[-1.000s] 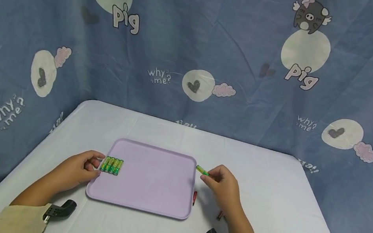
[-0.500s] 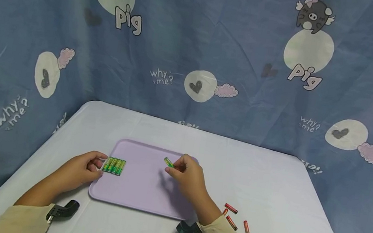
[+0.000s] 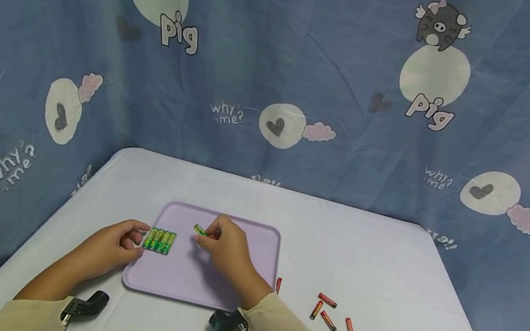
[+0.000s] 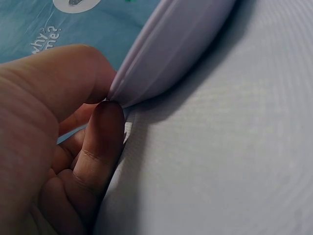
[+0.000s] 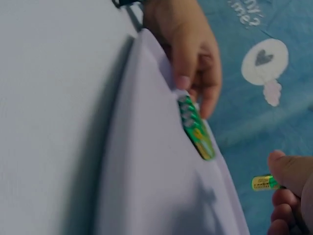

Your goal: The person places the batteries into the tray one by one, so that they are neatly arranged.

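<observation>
A lilac tray (image 3: 177, 283) lies on the white table. At its left rim my left hand (image 3: 108, 248) holds the edge; the left wrist view has the thumb and a finger (image 4: 105, 122) pinching the tray's edge (image 4: 151, 63). Inside that rim, several green-and-yellow batteries (image 3: 160, 241) lie side by side in a row. My right hand (image 3: 228, 245) is over the tray, to the right of the row, pinching one more green battery (image 3: 199, 230) between thumb and fingertips. In the right wrist view this battery (image 5: 264, 182) sticks out past the thumb, its other end hidden by the hand.
Several red batteries (image 3: 328, 321) are scattered on the table to the right of the tray. One red battery (image 3: 278, 285) lies right by the tray's right rim. A blue printed cloth (image 3: 279, 65) hangs behind the table. Black wrist mounts (image 3: 225, 323) stick out from both sleeves.
My right hand has carried the green battery leftward from beyond the tray's right rim to over its middle. The red batteries have come into fuller view. My left hand stays at the rim.
</observation>
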A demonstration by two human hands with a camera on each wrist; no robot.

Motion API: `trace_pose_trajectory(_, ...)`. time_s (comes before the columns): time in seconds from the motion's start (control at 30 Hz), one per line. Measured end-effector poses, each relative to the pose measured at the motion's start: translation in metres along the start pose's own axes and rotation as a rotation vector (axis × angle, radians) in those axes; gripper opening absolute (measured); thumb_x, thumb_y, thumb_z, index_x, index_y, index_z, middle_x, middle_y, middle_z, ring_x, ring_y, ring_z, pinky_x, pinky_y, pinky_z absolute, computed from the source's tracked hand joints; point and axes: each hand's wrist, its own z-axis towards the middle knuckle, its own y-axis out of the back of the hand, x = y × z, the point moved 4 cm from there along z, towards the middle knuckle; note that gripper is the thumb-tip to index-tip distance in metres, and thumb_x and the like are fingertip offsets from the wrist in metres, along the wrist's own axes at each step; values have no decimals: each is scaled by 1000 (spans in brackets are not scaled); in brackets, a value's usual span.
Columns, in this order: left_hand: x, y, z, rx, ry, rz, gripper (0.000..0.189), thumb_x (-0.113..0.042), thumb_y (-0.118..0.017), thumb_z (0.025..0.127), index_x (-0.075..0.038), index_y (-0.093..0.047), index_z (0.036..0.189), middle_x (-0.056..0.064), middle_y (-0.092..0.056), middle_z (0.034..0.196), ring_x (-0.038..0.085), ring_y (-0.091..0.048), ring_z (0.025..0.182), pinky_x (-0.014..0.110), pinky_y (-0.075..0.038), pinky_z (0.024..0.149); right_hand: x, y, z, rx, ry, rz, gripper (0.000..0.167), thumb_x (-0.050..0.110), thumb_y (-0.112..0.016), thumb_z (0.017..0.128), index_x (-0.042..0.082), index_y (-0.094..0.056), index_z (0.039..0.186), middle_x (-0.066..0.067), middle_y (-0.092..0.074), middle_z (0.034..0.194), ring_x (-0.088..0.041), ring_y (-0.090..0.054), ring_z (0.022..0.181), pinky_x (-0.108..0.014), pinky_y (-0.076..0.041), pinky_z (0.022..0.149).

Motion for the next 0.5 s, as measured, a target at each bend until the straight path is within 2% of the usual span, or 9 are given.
trace_pose_trajectory(0.23,-1,0,1,3,-9,-12,57,-10,-76,89,2,-55,141,8,-60,108,9,-56,87,23,-49,72,5,-26,-2,79,-21,-132,33,25,-89,84,20,-58,79,13,-56,72,-2,-49,66,-20,-41,61)
trace_pose_trajectory(0.5,-1,0,0,-5,1,16,57,-11,-77,89,1,-56,140,6,-61,107,9,-56,87,23,-48,71,11,-40,-5,143,-1,-230,35,24,-91,82,19,-57,82,13,-52,72,-2,-47,66,-19,-39,62)
